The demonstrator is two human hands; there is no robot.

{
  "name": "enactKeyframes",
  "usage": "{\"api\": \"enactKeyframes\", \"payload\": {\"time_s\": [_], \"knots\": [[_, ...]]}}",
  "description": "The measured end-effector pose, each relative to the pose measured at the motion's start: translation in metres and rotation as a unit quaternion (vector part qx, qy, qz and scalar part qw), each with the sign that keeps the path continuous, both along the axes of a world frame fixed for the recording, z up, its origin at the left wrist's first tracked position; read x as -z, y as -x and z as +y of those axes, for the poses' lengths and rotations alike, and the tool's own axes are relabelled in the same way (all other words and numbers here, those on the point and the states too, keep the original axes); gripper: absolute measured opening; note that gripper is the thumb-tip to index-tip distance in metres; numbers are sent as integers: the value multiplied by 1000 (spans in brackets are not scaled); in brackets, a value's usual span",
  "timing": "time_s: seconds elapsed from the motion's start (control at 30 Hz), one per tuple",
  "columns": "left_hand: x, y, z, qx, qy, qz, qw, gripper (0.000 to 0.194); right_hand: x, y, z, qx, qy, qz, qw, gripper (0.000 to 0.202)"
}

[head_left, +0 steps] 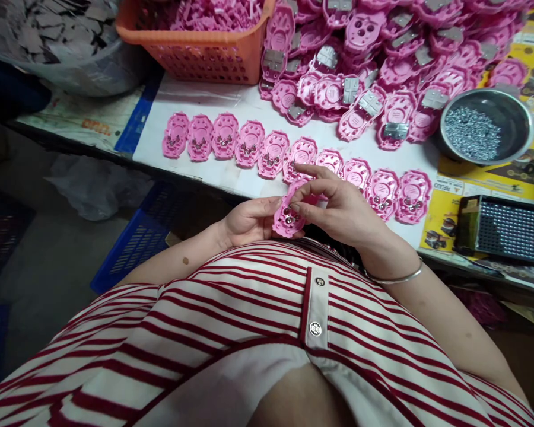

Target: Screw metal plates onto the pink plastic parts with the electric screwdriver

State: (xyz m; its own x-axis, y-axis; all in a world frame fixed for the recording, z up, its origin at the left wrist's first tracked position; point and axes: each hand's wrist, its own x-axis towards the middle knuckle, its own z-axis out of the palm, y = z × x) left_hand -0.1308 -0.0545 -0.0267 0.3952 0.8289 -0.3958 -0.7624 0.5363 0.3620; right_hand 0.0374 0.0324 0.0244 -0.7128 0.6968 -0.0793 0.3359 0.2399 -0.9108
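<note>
Close to my body, at the table's front edge, my left hand [256, 220] grips a pink plastic housing [289, 220] by its side. Small shiny metal parts sit in the housing's lower half. My right hand [331, 204] reaches over it with thumb and forefinger pinched at those metal parts; whatever is between the fingertips is hidden. Behind my hands runs a slanting row of similar pink housings [225, 136] on the white table top [160, 98]. Metal parts show in most of them, and my right hand partly covers a few.
An orange basket [213, 56] of pink pieces stands at the back, beside a heap of pink housings with grey plates [333, 89]. Right of these are a metal bowl [511, 142] of screws and a black tray [467, 219] of small metal parts. A clear tub [93, 68] is far left.
</note>
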Motion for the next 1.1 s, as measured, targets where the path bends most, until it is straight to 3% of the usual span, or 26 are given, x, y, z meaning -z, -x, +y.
{"api": "enactKeyframes", "payload": {"time_s": [0.27,0.53,0.93,1.1], "knots": [[2,2,0,23,-12,-17,1000,16,2,-2,-1,8,35,4,999,3],[2,0,1,29,-43,25,998,20,2,-1,-1,14,63,11,998,9],[1,0,2,21,-25,22,999,20,-4,-2,0,14,22,-4,1000,7],[1,-1,1,15,-33,20,999,18,-4,-2,-2,23,-31,-34,999,6]]}}
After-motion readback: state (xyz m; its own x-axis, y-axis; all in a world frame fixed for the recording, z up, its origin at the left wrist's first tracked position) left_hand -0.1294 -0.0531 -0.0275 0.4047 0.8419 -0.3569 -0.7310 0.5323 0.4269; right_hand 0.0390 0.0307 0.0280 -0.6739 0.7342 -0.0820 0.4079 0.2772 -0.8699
